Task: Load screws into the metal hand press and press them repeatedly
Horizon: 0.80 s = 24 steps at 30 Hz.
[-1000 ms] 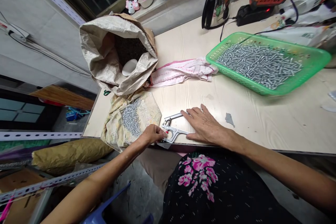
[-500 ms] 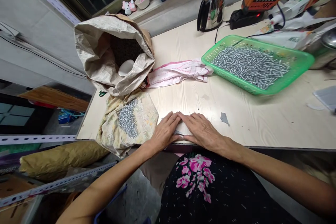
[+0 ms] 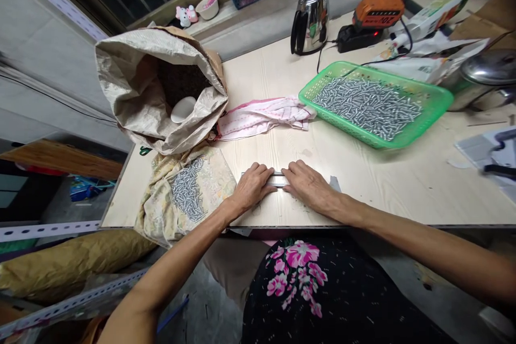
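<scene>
Both my hands rest side by side on a metal hand tool that lies on the pale wooden table near its front edge. My left hand has its fingers curled over the tool's left part. My right hand covers the right part with fingers close together. Only a short grey strip of the tool shows between the fingertips. Left of my left hand a patterned cloth carries a heap of small metal pins.
An open paper sack with a white scoop stands at the back left. A pink cloth lies mid-table, beside a green basket full of metal pins. A kettle, a charger and a pot stand behind.
My left hand left the tool's handle end and came down over it beside my right hand. Both hands and the tool have slid away from the table's front edge.
</scene>
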Each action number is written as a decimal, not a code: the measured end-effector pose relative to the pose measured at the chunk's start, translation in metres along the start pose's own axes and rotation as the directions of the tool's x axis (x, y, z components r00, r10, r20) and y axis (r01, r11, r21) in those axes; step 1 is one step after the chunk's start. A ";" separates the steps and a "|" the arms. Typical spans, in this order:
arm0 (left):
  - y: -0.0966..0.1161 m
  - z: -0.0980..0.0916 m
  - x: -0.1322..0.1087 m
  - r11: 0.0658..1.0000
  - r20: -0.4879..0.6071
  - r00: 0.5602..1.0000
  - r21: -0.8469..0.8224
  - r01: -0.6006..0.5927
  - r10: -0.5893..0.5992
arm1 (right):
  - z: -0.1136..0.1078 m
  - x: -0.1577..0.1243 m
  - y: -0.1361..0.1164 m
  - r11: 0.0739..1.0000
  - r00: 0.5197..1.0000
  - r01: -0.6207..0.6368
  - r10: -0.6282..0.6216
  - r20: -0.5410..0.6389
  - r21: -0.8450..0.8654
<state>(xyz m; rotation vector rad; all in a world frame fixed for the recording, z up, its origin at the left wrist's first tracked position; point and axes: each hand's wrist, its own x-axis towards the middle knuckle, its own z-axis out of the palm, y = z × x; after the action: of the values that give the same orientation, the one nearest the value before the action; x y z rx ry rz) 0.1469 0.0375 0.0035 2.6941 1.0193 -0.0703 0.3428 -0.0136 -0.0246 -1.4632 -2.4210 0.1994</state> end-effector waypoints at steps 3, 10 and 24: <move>0.001 0.003 0.003 0.998 -0.035 0.998 -0.020 0.051 -0.052 | 0.003 0.005 0.006 1.000 1.000 0.009 -0.009 0.013 0.004; 0.011 0.004 0.009 0.986 -0.063 0.984 -0.003 0.167 -0.167 | 0.007 0.017 0.013 0.999 0.998 0.031 -0.032 0.053 0.016; 0.071 0.055 -0.032 0.997 -0.253 0.967 -0.069 0.020 -0.037 | -0.014 0.037 0.057 0.999 0.994 0.037 -0.038 0.100 0.012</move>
<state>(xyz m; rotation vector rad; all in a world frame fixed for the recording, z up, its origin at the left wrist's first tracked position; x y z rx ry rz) 0.1719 -0.0483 -0.0298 2.6758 1.1098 0.3063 0.3791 0.0451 -0.0202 -1.4340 -2.5208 0.2827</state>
